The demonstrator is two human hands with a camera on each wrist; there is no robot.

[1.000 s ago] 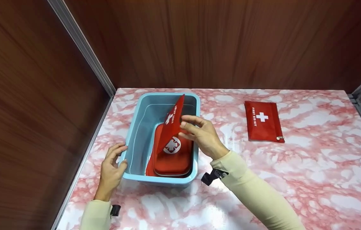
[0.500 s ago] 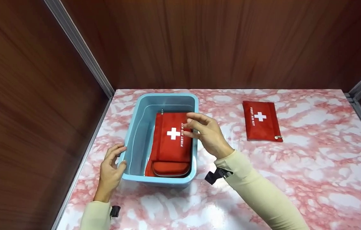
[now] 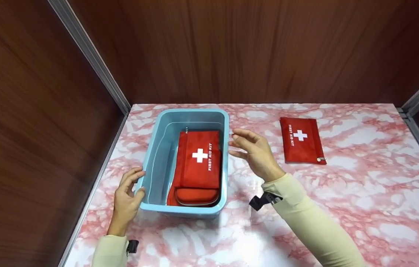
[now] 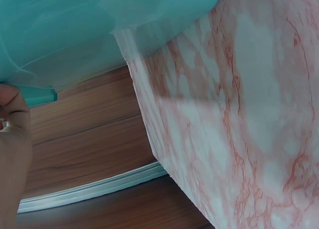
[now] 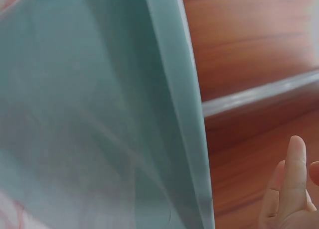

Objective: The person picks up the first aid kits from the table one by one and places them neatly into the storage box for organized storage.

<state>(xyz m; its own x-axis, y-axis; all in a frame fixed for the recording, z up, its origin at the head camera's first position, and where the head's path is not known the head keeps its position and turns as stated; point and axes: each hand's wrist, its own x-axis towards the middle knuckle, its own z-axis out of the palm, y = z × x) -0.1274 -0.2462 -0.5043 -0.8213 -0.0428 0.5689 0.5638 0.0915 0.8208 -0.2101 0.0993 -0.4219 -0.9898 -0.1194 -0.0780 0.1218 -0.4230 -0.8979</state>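
In the head view a light-blue plastic bin point(image 3: 184, 210) stands on the marbled table. A red first aid pouch point(image 3: 191, 167) lies flat in it, print upward, over a red zippered case point(image 3: 197, 195). More red material shows under the case's left edge. At the bin's left front, my left hand point(image 3: 127, 200) holds the rim between thumb and fingers; the left wrist view catches part of this hand point(image 4: 15, 124) at the rim. Just right of the bin, my right hand point(image 3: 256, 152) is raised with loosely bent fingers and nothing in it.
A second red first aid pouch point(image 3: 300, 141) with a zip pull lies farther right on the marbled table point(image 3: 358, 185). Dark wood panels point(image 3: 246, 52) rise behind and at the sides, with metal strips point(image 3: 94, 59) at the corners.
My right hand has let the pouch drop flat onto the case inside the bin, then moved right, out past the rim. The left hand has stayed on the rim.
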